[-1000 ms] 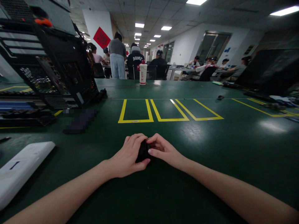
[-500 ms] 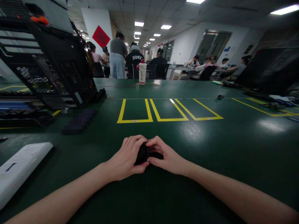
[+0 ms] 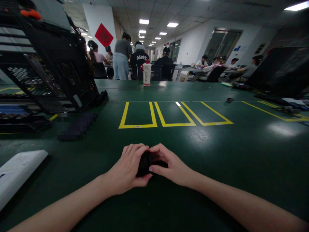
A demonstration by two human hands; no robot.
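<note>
A small black object (image 3: 144, 163) is between my two hands, low over the green table (image 3: 173, 141); its shape is mostly hidden by fingers. My left hand (image 3: 129, 167) wraps round its left side, with the thumb below and the fingers over the top. From the right, my right hand (image 3: 169, 162) pinches its right edge between thumb and fingertips. Beyond the hands, yellow tape outlines (image 3: 137, 126) mark the table top.
An open black computer case (image 3: 58, 71) stands at the left. A white box (image 3: 21, 170) lies at the left edge, near a blurred dark item (image 3: 77, 126). A white cup (image 3: 147, 74) stands farther back. Several people sit or stand beyond the table.
Both hands and the black object sit slightly lower and farther left in view. The grip of both hands looks much the same. The whole view has shifted a little.
</note>
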